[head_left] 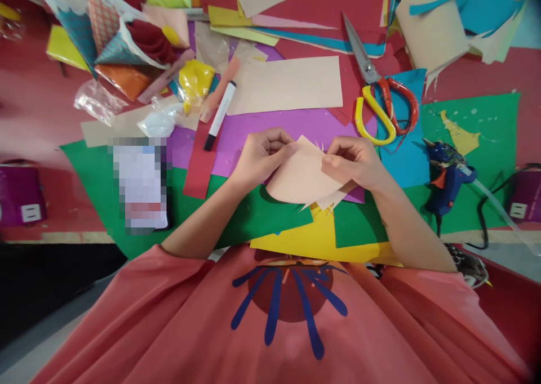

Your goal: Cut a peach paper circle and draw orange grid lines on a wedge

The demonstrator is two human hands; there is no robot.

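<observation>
Between my two hands is a cream paper piece (pixel 302 173) with a smooth curved edge at the lower left and jagged, pointed cuts along its right side. My left hand (pixel 268 156) pinches its upper left edge between thumb and fingers. On the other side my right hand (pixel 353 159) grips the paper near the cut edge, fingers curled behind it. Below the paper lie green sheets (pixel 270 220) and a yellow sheet (pixel 287 240). A flat cream rectangle (pixel 291 85) rests just beyond my hands on a purple sheet (pixel 253 128).
Scissors (pixel 368 71) with red and yellow handles lie at the upper right. A blue glue gun (pixel 448 184) with its cord sits to the right. A marker (pixel 220 114) and a red strip (pixel 198 173) are left of centre, near a phone (pixel 141 184). Plastic-wrapped clay (pixel 196 80) lies beyond.
</observation>
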